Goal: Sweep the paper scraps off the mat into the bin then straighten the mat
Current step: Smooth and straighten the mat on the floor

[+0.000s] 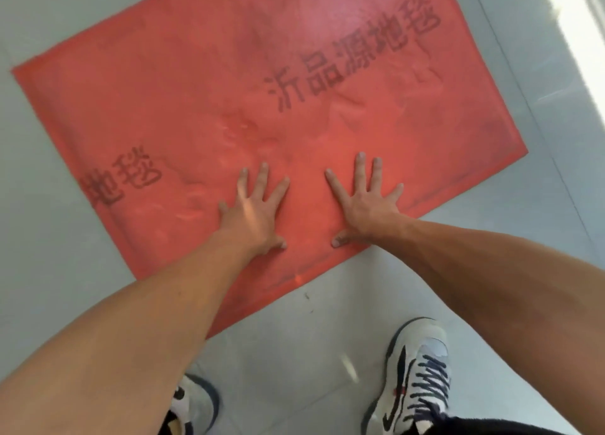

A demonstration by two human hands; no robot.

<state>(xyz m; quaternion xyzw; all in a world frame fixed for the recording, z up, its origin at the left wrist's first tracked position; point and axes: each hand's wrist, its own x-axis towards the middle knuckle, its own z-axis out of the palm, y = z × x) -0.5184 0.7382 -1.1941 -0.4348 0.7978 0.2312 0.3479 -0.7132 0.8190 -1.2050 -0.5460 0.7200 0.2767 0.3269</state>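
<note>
Red mat (196, 84) lies skewed on the pale tiled floor (42, 238). Left hand (252, 215) and right hand (366, 205) press flat on it side by side, fingers splayed wide, gripping nothing. Dark printed characters (347, 61) lie beyond the fingertips.

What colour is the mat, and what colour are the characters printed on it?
The mat is red with dark grey printed characters, seen in the head view.
</note>
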